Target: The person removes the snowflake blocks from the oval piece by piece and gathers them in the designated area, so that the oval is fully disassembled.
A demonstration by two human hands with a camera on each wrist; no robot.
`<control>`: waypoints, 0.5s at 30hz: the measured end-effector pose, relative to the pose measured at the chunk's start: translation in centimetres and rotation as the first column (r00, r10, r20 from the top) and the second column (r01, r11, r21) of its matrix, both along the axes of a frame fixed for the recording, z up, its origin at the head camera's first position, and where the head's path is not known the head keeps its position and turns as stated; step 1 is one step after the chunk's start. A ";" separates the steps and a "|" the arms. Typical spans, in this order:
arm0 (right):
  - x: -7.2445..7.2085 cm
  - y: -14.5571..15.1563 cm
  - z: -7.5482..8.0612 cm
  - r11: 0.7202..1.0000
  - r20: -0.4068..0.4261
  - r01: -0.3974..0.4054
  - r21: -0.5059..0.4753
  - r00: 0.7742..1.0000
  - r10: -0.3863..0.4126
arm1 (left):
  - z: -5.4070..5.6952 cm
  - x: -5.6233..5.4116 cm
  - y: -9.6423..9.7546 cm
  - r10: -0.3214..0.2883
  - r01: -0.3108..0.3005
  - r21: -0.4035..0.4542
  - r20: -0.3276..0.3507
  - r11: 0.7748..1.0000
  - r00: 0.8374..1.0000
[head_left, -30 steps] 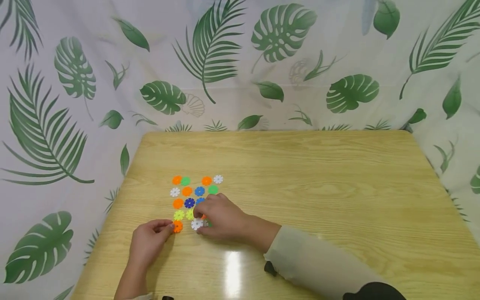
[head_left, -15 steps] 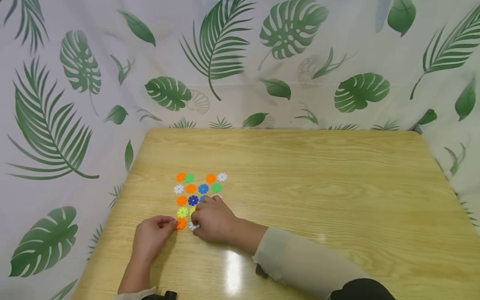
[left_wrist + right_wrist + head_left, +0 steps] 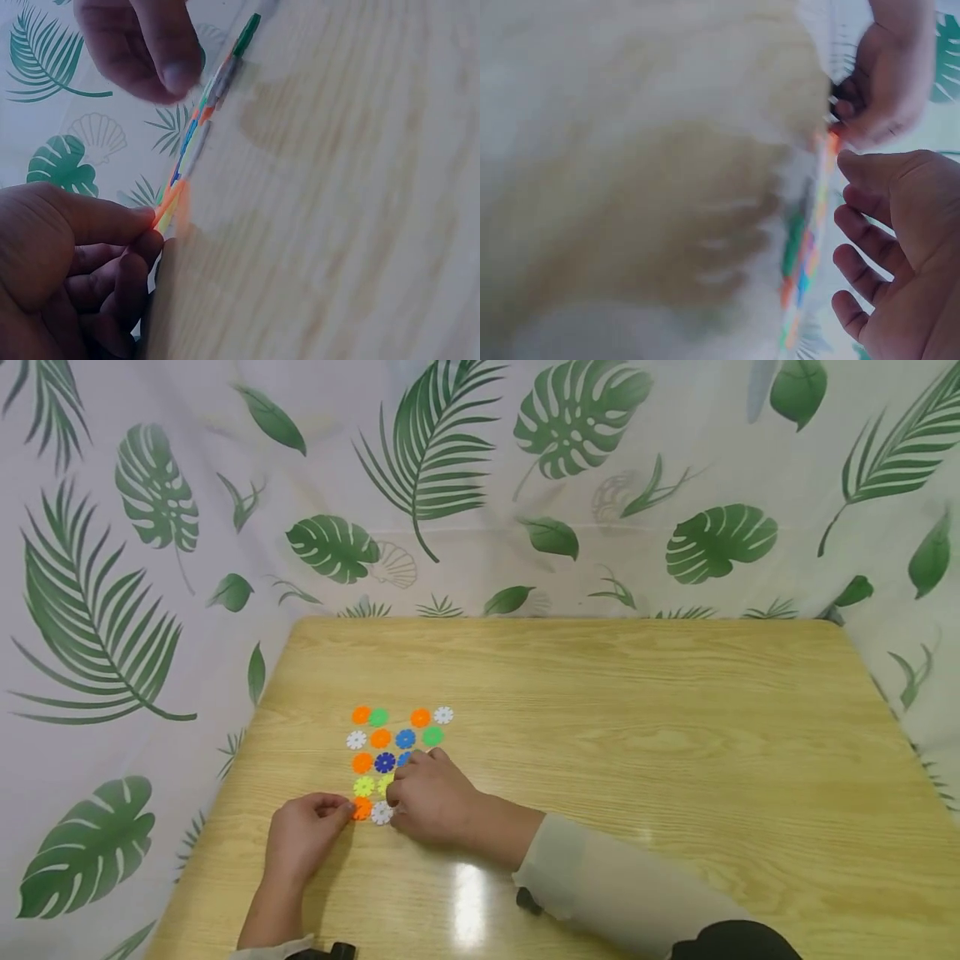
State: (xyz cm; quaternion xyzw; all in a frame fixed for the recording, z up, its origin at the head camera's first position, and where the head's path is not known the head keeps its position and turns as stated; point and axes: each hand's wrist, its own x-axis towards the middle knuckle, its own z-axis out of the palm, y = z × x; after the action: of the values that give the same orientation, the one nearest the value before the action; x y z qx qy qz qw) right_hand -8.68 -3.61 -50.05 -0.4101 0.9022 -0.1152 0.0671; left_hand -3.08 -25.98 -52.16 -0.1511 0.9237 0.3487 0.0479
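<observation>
At the near left corner of a block of notched plastic discs, my left hand [image 3: 303,833] pinches an orange disc [image 3: 362,808] between thumb and forefinger. In the left wrist view this orange disc [image 3: 169,201] is tilted, its edge raised off the table. Beside it lies a white disc [image 3: 382,812], its edge at or very near the orange one. My right hand [image 3: 435,797] hovers just right of the white disc and hides several discs beneath. In the right wrist view the right hand's fingers [image 3: 870,232] are loosely bent and apart, with nothing seen between them.
Rows of discs lie flat behind the hands, among them a dark blue disc [image 3: 385,762], a green disc [image 3: 432,737] and a white disc [image 3: 443,715] at the far right corner. The wooden table [image 3: 637,710] stretches right, with a leaf-patterned cloth [image 3: 465,552] behind it.
The white disc has slid left, closing the gap to the orange disc. My right hand went left with it, then drew back slightly right. My left hand keeps its pinch.
</observation>
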 end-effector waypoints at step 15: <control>-0.4 15.4 3.1 0.880 -0.014 0.189 -0.435 0.976 -0.217 | -0.3 0.3 -0.9 0.020 -0.018 -0.051 0.026 0.999 0.999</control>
State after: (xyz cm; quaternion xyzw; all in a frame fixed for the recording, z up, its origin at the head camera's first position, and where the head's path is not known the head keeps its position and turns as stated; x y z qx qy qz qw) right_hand -9.05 11.76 -47.00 -0.3214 0.8939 -0.3055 -0.0658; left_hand -2.77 -26.84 -52.44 -0.1658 0.9301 0.3233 0.0531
